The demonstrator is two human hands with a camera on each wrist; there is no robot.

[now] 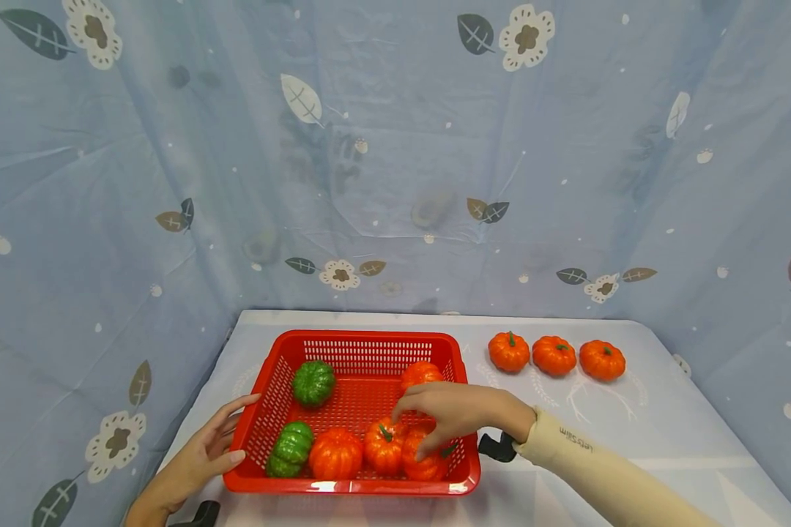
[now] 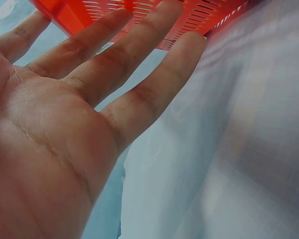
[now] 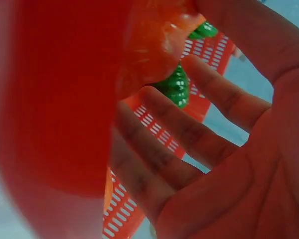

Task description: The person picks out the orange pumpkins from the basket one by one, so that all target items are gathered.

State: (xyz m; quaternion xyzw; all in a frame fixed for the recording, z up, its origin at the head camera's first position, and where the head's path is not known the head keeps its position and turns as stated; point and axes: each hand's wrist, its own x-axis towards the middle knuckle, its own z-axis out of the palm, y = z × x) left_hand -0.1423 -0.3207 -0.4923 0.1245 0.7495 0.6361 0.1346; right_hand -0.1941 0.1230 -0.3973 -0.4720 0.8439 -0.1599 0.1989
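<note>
A red plastic basket (image 1: 343, 338) holds two green pumpkins and several orange ones. My left hand (image 1: 201, 455) is at the basket's left side, fingers spread and fairly straight, fingertips right at the rim; in the left wrist view they overlap its slotted wall (image 2: 159, 20). My right hand (image 1: 451, 413) reaches over the right wall, thumb and fingers apart above the front orange pumpkins. Its index fingertip is right at a stemmed orange pumpkin (image 1: 381, 448), and its thumb overlaps the orange pumpkin (image 1: 418, 468) beside it. In the right wrist view, thumb and fingertips lie around an orange pumpkin (image 3: 154, 50).
Three orange pumpkins (image 1: 554, 356) stand in a row on the white table (image 1: 606, 454), right of the basket. Inside the basket, one green pumpkin (image 1: 313, 383) sits at the back left, another (image 1: 290, 450) at the front left. A patterned blue curtain (image 1: 395, 183) encloses the table.
</note>
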